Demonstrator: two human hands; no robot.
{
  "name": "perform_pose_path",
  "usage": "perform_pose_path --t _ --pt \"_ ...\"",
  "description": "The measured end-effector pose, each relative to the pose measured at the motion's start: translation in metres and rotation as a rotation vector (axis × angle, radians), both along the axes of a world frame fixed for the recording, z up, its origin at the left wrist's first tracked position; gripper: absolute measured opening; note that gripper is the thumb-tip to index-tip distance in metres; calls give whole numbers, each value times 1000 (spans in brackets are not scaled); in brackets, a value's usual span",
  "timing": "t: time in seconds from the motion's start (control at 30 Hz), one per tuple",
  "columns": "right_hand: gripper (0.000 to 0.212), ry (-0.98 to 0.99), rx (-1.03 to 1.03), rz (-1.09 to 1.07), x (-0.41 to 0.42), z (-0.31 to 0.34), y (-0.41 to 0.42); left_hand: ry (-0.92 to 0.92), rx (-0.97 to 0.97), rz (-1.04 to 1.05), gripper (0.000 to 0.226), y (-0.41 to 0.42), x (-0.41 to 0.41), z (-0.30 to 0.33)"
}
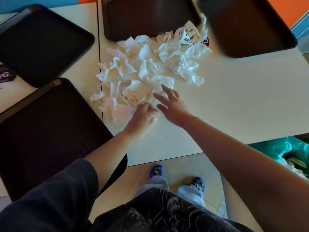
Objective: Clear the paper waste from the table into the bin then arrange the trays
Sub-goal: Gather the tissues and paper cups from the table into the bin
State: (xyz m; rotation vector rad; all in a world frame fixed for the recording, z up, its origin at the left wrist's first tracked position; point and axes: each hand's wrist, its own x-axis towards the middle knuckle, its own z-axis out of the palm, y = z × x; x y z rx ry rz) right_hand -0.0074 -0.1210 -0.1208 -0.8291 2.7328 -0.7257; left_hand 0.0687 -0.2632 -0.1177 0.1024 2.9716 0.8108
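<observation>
Cream table [234, 97] carries the paper waste [147, 67] at frame centre, just above both hands. Left hand [143, 116] and right hand [172, 104], fingers relaxed, empty, touch its lower edge; bin [284, 148] lies lower right.

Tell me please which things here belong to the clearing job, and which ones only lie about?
Belong to the job:
crumpled paper pile
printed paper cup
four dark trays, e.g.
bin with green bag
left hand and right hand, reaching for the paper

Only lying about:
purple printed card
</observation>
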Motion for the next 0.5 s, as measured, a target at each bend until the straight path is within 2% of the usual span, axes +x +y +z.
perform_pose_path --t 0.2,0.4,0.5 --pt "23 67 -98 -15 7 -8 -10 2 71 7 20 -9 -1 -2" --pt "6 188 -100 -72 9 -16 1 24 98 -4 20 -14 -3 -7" --pt "9 217 -112 -95 12 -14 14 39 105 -52 19 -11 -4 -8"
